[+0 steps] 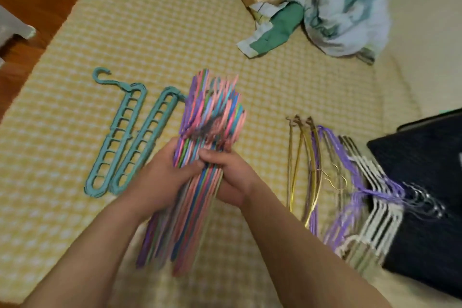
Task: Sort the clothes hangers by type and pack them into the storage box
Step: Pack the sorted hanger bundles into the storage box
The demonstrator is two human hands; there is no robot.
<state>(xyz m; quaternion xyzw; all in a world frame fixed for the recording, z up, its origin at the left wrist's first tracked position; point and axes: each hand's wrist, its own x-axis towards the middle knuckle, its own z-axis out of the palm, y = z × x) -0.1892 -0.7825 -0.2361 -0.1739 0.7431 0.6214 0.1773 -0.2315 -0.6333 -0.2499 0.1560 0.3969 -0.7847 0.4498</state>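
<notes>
From the head view, both hands meet at the centre of the frame around a thick bundle of thin multicoloured plastic hangers (200, 167). The left hand (160, 180) wraps the bundle from its nine o'clock side, fingers curled round the stack; the right hand (232, 177) grips it from three o'clock, thumb pressing across the top. The bundle stands tilted above a yellow checked bed cover (155, 20), its pink, purple and blue bars fanning slightly at the far end.

I judge the stack light but stiff, smooth and apt to slide or splay, so a firm hold round the middle, where the hands are, suits it best.

At nine o'clock from the bundle lie two teal multi-hole space-saver hangers (127, 137), flat, rigid, ladder-like, one with its hook showing. At three o'clock lies a row of thin wire hangers (307, 170) in gold and brown, then purple and white hangers (362, 197) with metal hooks, overlapping the edge of a dark fabric storage box (430, 195). A crumpled pale cloth (332, 8) sits at one o'clock.
</notes>
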